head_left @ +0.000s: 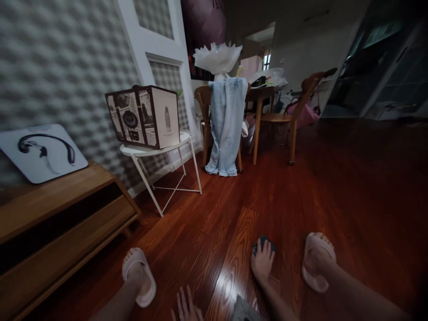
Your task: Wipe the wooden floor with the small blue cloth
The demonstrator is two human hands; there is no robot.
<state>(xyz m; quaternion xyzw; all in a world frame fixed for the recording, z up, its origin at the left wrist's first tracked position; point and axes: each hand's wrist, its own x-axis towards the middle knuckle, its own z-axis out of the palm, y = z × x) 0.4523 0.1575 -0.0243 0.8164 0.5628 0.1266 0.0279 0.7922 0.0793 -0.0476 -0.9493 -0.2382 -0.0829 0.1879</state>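
My right hand (262, 262) reaches down to the wooden floor, its fingers laid over a small, dark blue-green cloth (259, 244). Most of that cloth is hidden under the palm and fingers, so its exact shape cannot be made out. At the bottom edge of the view, my left hand (187, 307) is partly cut off. Its fingers are spread, with nothing in them, low over the floor. Between the two arms, a grey flat-topped object (245, 310) shows only in part. The reddish-brown floor (214, 240) shines near it.
My slippered feet, left (138, 276) and right (317, 263), stand wide apart. A wooden cabinet (67, 240) lines the left wall. Nearby, a white side table (150, 150) bears a patterned box (143, 116). Pale jeans (227, 129) hang over a chair; another wooden chair (294, 116) stands farther right.
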